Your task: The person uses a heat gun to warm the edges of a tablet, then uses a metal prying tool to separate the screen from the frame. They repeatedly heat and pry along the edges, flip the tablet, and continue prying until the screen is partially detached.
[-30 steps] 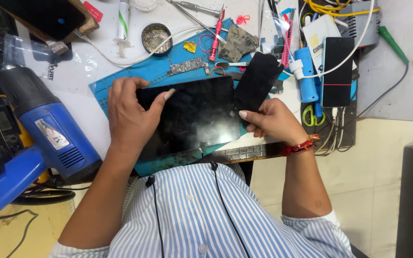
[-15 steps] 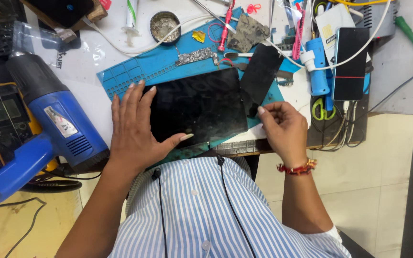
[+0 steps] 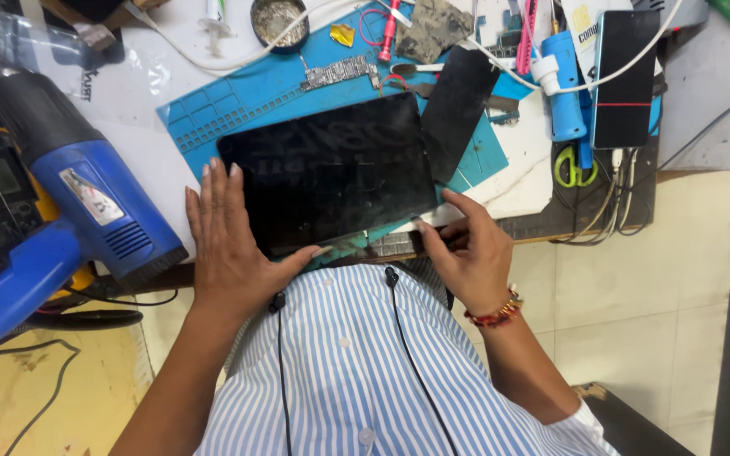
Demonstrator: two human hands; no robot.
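- Head view: the left hand [image 3: 228, 245] lies flat, fingers spread, on the near-left edge of the dark tablet [image 3: 331, 173], seemingly to steady it; the right hand [image 3: 466, 247] pinches at its near-right corner.
- The tablet lies face up on the blue mat [image 3: 238, 93] on the counter [image 3: 158, 160], long axis left to right, tilted slightly.

We see person from above, wearing collared shirt [image 3: 356, 371] with narrow blue and white vertical stripes, small pale buttons down front. Sleeves end at upper arm; white cuff edge [image 3: 589, 422] shows on right arm. Forearms bare. Two thin black earphone cables [image 3: 280, 371] hang down chest, each with small black bud at top. Right wrist carries bracelet [image 3: 493, 314] of red and gold beads. Left hand [image 3: 230, 245] and right hand [image 3: 466, 253] bare, no rings we can make out.
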